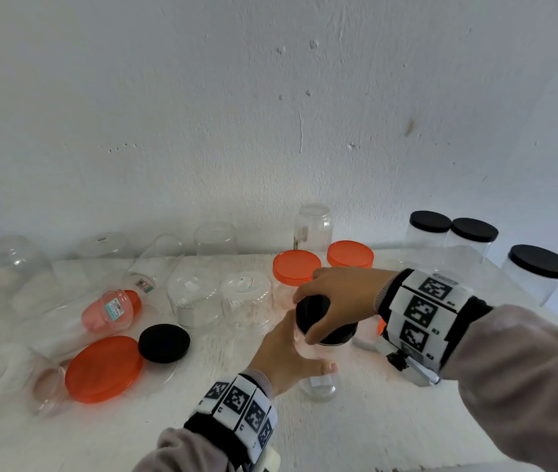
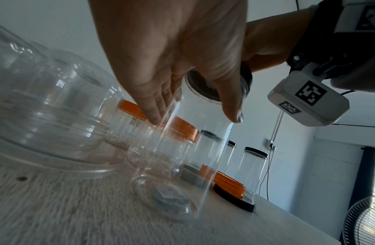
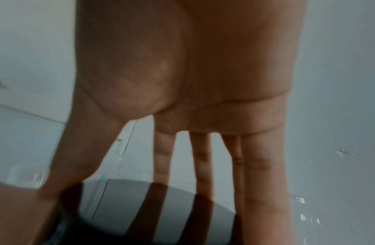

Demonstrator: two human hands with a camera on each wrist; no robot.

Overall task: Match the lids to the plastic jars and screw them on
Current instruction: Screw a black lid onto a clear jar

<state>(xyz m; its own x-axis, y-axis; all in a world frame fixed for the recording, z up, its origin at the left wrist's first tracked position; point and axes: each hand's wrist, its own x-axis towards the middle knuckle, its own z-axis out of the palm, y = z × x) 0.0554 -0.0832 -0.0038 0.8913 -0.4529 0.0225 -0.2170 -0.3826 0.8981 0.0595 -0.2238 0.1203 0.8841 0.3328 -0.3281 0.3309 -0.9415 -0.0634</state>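
Note:
A tall clear plastic jar (image 1: 318, 379) stands slightly tilted on the white table (image 1: 372, 420). My left hand (image 1: 304, 349) grips its body, thumb in front and fingers behind. A black lid (image 1: 338, 335) sits on the jar's mouth, and my right hand (image 1: 306, 318) grips it from above with fingers spread round its rim. In the left wrist view my left hand (image 2: 195, 116) wraps the jar (image 2: 182, 149), with the lid (image 2: 246, 77) and the right hand (image 2: 266, 41) above. The right wrist view has my right hand (image 3: 130, 182) over the lid (image 3: 140, 215).
Three black-lidded jars (image 1: 539, 267) stand at the back right and two orange-lidded jars (image 1: 296, 267) just behind my hands. To the left lie a loose black lid (image 1: 164, 342), a large orange lid (image 1: 104, 367) and several upturned clear jars (image 1: 247, 301).

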